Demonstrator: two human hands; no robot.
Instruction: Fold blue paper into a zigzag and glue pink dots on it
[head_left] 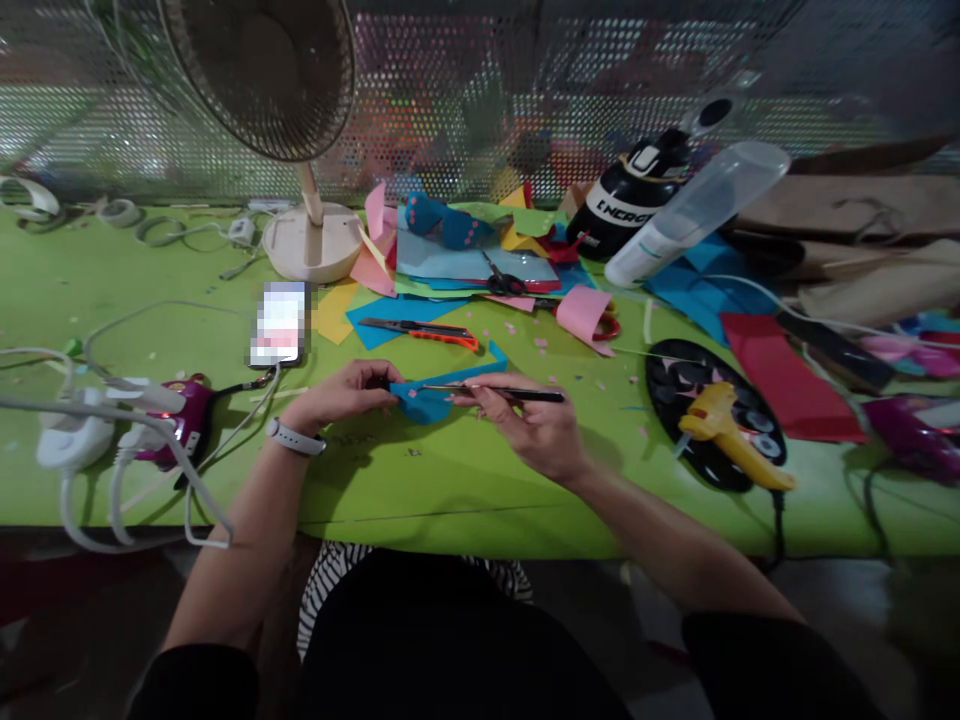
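Observation:
My left hand (pixel 345 392) pinches the left end of a cut piece of blue paper (pixel 426 408), just above the table. Something small and dark shows at those fingertips; I cannot make it out. A tiny pink paper bit (pixel 412 394) lies on the blue paper near its left end. Between thumb and fingers, my right hand (pixel 532 432) grips a thin tweezers-like tool (pixel 532 395) with a metal front and black rear. Its tip points left, close to the pink bit. Behind the paper lies an orange utility knife (pixel 442 334) with its blade out.
A fan (pixel 315 240) stands at the back, with a phone (pixel 279 325) before it. Scissors (pixel 504 280) rest on coloured paper. To the right, a yellow glue gun (pixel 731 435) lies on a black round tray (pixel 664 385). Cables and a purple power strip (pixel 180 425) occupy the left.

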